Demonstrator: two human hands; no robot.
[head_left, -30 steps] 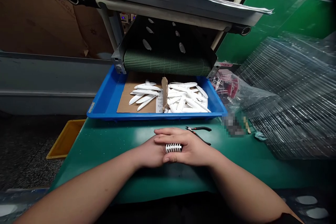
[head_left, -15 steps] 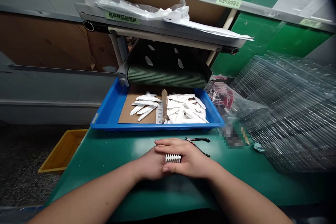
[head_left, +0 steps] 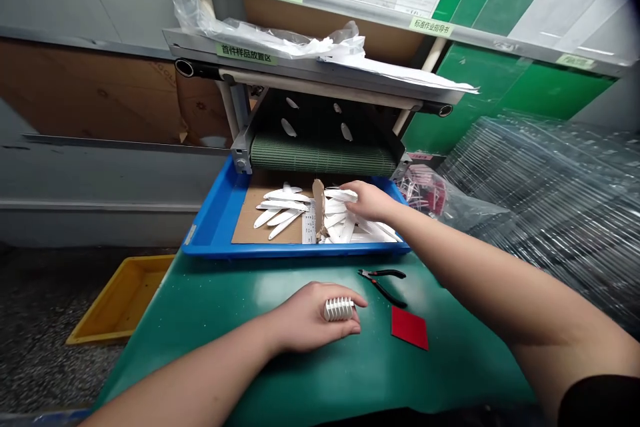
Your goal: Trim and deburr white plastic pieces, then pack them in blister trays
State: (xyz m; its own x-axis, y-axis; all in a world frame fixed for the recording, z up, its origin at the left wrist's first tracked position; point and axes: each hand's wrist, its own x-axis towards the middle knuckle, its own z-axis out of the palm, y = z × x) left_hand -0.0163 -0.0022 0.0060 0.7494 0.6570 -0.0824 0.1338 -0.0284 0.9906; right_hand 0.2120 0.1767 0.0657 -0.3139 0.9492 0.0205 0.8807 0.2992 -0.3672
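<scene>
Left hand grips the blade stack; right hand pinches a loose blade. Judged light and slippery; best held by the edges.

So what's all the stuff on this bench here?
Table: one, green, in front.
Tray: one, blue, at the table's far edge.
Plastic pieces: many, white, loose in the tray.
Belt: one, dark green, above the tray.
Pliers: one, black-handled, on the table.
Card: one, red, near the pliers.
Bin: one, yellow, on the floor, left.
Stack of pieces: one, white, on the table.
Left hand: one, gripping the stack.
Right hand: one, touching pieces in the tray.
</scene>
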